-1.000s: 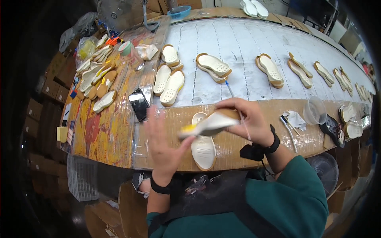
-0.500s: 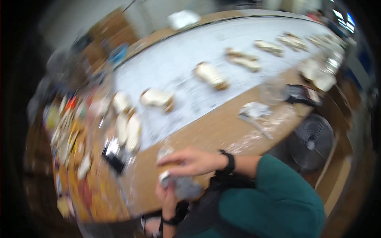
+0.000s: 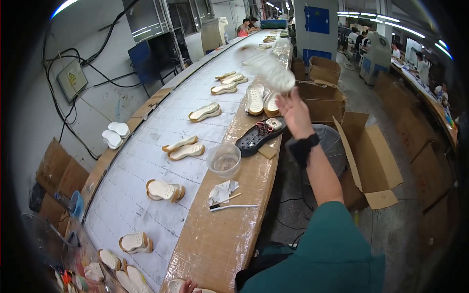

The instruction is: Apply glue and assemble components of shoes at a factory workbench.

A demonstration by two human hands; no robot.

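One blurry white sole (image 3: pixel 268 69) sits off the right hand's (image 3: pixel 294 113) spread fingers at upper centre, released I'd guess, while the left hand (image 3: pixel 187 287) rests on another sole (image 3: pixel 177 284) at the bottom edge, grip unclear, so plenty's left.

bright, even light comes from ceiling tubes (image 3: pixel 391 19) at the top right. shadows are soft and faint. the white sole (image 3: pixel 268 68) above the right hand (image 3: pixel 295 115) is smeared by motion blur. straight edges bend toward the rim, and the corners fall to black.
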